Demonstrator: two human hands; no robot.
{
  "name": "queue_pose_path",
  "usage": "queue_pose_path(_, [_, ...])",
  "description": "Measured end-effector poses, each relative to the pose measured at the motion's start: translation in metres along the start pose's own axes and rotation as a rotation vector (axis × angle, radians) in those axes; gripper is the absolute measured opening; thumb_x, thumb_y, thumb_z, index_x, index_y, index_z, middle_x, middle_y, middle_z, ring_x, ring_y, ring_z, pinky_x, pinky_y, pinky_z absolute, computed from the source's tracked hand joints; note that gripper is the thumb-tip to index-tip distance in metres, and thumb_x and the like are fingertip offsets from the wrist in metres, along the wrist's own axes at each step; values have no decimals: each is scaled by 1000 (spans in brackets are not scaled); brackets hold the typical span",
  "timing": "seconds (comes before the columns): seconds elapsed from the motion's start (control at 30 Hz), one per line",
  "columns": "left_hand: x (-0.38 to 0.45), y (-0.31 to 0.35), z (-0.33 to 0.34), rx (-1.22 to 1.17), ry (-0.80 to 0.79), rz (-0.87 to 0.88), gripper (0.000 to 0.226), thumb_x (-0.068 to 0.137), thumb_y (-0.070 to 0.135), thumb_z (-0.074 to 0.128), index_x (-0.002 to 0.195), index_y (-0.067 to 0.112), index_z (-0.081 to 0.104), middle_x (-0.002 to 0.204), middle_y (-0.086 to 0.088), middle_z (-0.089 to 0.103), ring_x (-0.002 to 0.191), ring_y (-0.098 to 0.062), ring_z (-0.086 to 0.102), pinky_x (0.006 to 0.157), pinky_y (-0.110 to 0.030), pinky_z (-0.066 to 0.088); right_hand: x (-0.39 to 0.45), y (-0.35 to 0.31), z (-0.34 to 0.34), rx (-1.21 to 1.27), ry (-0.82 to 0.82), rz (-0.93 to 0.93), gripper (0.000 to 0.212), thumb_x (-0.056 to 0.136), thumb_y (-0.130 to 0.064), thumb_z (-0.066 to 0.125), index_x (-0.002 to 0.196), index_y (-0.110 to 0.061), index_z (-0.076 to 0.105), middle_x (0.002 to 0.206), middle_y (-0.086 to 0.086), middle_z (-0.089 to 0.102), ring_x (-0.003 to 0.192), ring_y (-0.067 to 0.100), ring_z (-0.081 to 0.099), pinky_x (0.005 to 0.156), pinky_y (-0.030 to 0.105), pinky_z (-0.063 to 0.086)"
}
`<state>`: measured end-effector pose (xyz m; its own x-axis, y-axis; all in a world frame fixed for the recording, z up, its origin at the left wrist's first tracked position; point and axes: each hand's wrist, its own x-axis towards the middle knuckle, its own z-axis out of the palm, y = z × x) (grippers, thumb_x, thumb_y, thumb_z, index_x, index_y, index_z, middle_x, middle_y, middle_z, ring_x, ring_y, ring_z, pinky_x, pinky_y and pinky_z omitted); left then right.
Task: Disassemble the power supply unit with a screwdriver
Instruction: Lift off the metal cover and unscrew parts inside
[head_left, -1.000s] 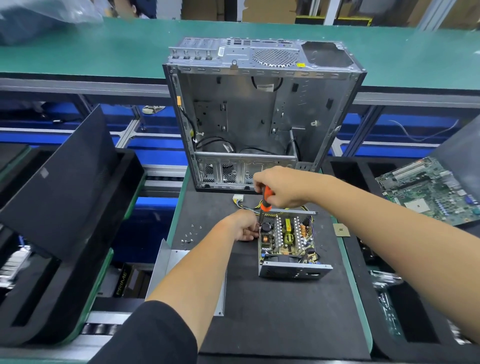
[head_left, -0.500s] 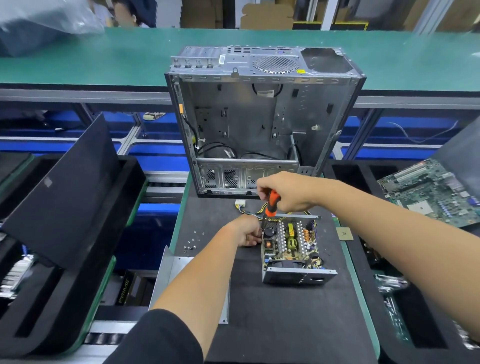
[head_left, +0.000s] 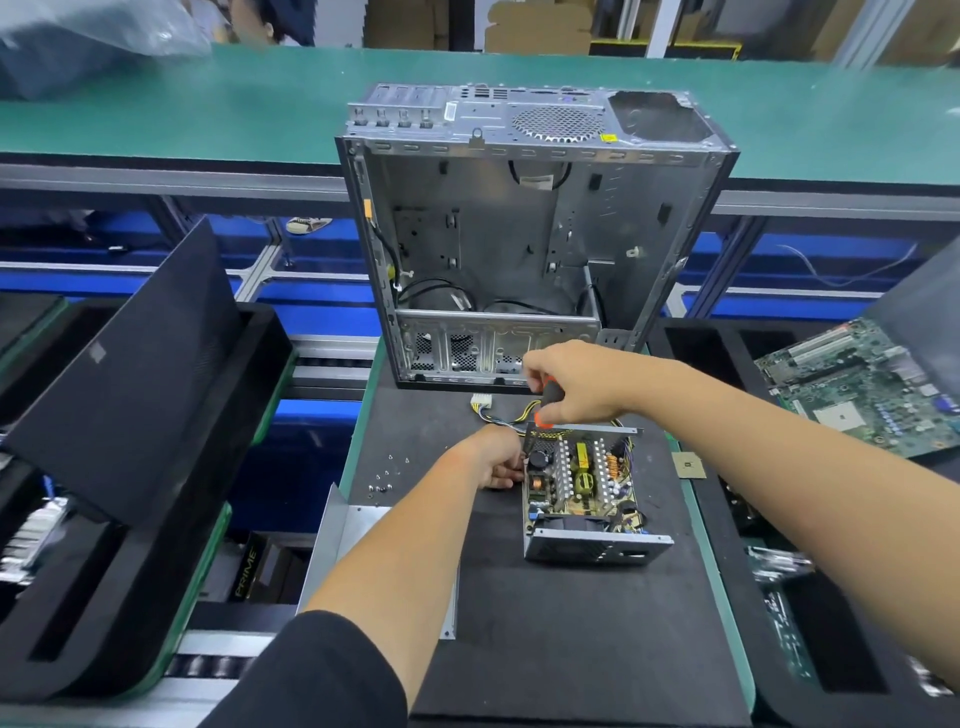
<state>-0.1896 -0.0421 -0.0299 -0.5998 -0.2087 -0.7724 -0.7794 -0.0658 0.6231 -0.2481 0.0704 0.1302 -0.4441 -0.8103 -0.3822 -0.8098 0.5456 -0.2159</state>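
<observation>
With the camera a bit closer than before, still working one inside screw: right hand (head_left: 574, 382) gripping orange-and-black screwdriver (head_left: 545, 402), left hand (head_left: 493, 457) touching open grey metal power supply box (head_left: 584, 493), finger curl unclear.

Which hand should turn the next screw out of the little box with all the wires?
The right hand, probably: it already grips the screwdriver, tip down at the power supply unit. The left hand steadies the unit's side.

Open power supply unit (head_left: 582, 493) flat on black mat, circuit board exposed, orange-handled screwdriver (head_left: 544, 408) upright at its far-left corner
</observation>
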Motion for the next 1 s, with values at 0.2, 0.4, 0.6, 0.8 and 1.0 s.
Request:
queue_pose_path(0.2, [1, 0, 1, 18, 0, -2, 25, 86, -7, 32, 78, 9, 49, 72, -1, 54, 63, -13, 57, 53, -23, 42, 6, -2, 4, -35, 36, 54, 9, 97, -21, 48, 101, -12, 49, 91, 9, 60, 69, 19, 49, 61, 33, 36])
queue_pose_path(0.4, [1, 0, 1, 31, -1, -5, 25, 86, -7, 32, 77, 9, 49, 73, -1, 54, 62, -13, 56, 54, -23, 42, 2, -5, 2, 13, 23, 21, 13, 86, -15, 62, 97, -14, 54, 96, 8, 60, 87, 27, 55, 71, 35, 45])
queue_pose_path(0.6, [1, 0, 1, 26, -7, 1, 25, 86, -7, 32, 78, 9, 49, 74, -1, 54, 63, -13, 56, 54, -23, 43, 8, -5, 4, 9, 30, 31, 8, 95, -11, 49, 102, -12, 52, 98, 9, 62, 78, 25, 53, 65, 34, 40])
queue_pose_path(0.8, [2, -1, 1, 17, -2, 1, 24, 85, -7, 32, 78, 9, 49, 73, -2, 54, 64, -14, 57, 54, -25, 43, 4, -6, 3, -266, -21, 53, 29, 101, -33, 49, 120, -11, 48, 112, 10, 51, 96, 31, 52, 73, 35, 39])
queue_pose_path(1.0, [2, -1, 0, 21, -1, 5, 24, 87, -7, 33, 80, 8, 49, 77, -2, 53, 65, -13, 58, 53, -24, 43, 5, -3, 2, -76, 12, -36, 14, 87, -7, 58, 98, -14, 52, 100, 8, 62, 87, 26, 54, 68, 32, 41])
